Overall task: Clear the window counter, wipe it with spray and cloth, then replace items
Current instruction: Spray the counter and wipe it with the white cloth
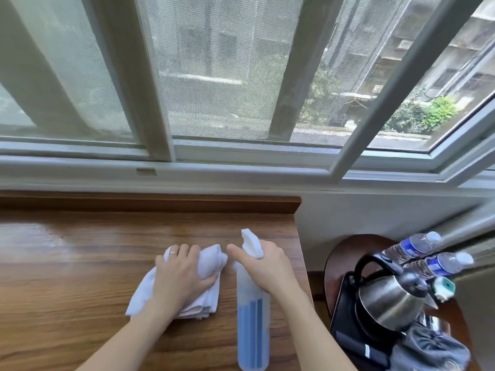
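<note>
Wiping stage at the window counter (pixel 80 263), whose wooden top shows only the cleaning things. The left hand (pixel 179 277) lies on a white cloth (pixel 209 261), fingers curled over the bunched far end and gripping it, with the folded remainder spread flat on the wood beneath the palm. The right hand (pixel 263 266) closes around the neck of a spray bottle (pixel 253 330), the white nozzle pointing away toward the window; the bottle appears to stand on the counter just right of the cloth, close to the counter's right edge, roughly half full of blue liquid. The removed items sit on a round side table (pixel 340 263) below and to the right: a steel kettle (pixel 388 298) on a dark tray (pixel 345 314), two water bottles (pixel 428 255) lying tilted behind it, and a grey fabric bundle (pixel 428 346) at the front. Likely hazards, as judgement: the bottle, set so near the edge, may be knocked off by a wide wiping stroke; spray aimed too high may reach the sill or the mesh screen (pixel 214 70) rather than the wood; drift to the right may wet the kettle; the crowded side table leaves the tilted bottles liable to roll when items are lifted back.
</note>
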`<state>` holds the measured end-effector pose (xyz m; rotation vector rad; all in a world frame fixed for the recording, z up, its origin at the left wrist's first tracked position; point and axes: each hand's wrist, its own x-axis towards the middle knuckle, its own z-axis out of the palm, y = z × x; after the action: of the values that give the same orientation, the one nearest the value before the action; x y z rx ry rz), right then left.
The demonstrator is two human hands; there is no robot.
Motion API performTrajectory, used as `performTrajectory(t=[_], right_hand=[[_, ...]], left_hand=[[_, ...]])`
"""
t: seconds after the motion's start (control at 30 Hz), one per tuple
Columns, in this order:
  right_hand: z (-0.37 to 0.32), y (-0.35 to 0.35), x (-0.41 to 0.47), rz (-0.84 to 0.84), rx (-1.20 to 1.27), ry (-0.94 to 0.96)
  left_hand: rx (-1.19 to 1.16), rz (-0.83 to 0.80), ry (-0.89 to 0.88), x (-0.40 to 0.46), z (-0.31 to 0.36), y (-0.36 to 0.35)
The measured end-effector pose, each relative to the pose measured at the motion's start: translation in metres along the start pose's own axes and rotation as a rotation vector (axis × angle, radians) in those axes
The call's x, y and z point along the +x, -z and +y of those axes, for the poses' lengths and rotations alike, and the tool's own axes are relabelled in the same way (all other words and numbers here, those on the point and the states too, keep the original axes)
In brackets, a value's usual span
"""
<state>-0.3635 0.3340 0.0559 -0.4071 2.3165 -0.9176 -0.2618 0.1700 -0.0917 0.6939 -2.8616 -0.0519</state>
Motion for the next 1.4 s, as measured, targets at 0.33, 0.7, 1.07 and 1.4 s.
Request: performTrajectory(t=[0.33, 0.7, 1.07, 1.4], right_hand=[[0.003, 0.006, 0.009, 0.003, 0.017, -0.011], [0.012, 0.018, 0.0, 0.013, 0.009, -0.013], [0.032, 0.024, -0.011, -0.016, -0.034, -0.06], [0.044, 0.013, -0.02, -0.137, -0.152, -0.086]], left_hand=[[0.025, -0.048, 0.076, 0.082, 0.0, -0.013], [-0.008, -0.211, 0.148, 0.093, 0.007, -0.006], [-0.013, -0.048, 0.104, 0.007, 0.014, -0.007], [-0.013, -0.031, 0.196, 0.009, 0.014, -0.007]])
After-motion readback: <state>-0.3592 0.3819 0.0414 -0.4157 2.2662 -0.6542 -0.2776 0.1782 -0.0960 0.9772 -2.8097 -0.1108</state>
